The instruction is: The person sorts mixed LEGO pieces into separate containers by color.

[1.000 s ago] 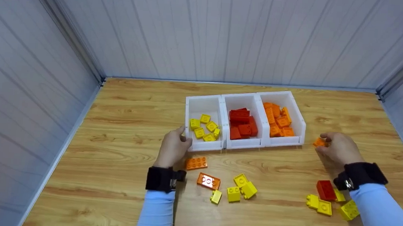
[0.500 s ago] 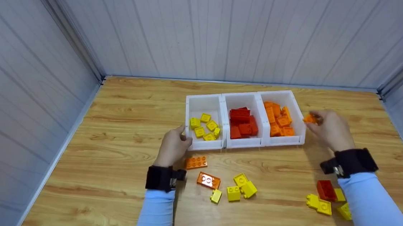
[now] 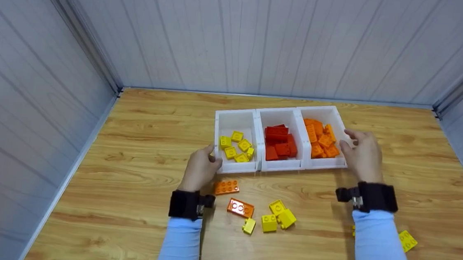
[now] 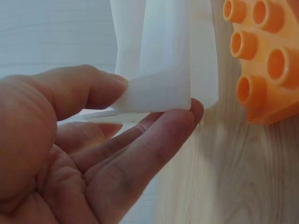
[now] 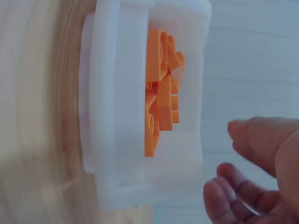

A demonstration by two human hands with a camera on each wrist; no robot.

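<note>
Three white bins stand in a row: the left bin holds yellow bricks, the middle bin red ones, the right bin orange bricks. My left hand pinches the left bin's near left corner, thumb on top and fingers beneath, as the left wrist view shows. My right hand hovers at the right bin's right edge with fingers spread and nothing in them. The right wrist view shows the right hand empty beside the right bin.
Loose on the wooden table in front of the bins lie an orange long brick, an overturned orange brick, several yellow bricks and a yellow brick beside my right forearm. Grey walls close in three sides.
My right hand carried a small orange brick from the table up to the right bin and no longer holds it. My left hand stayed on the left bin's corner.
</note>
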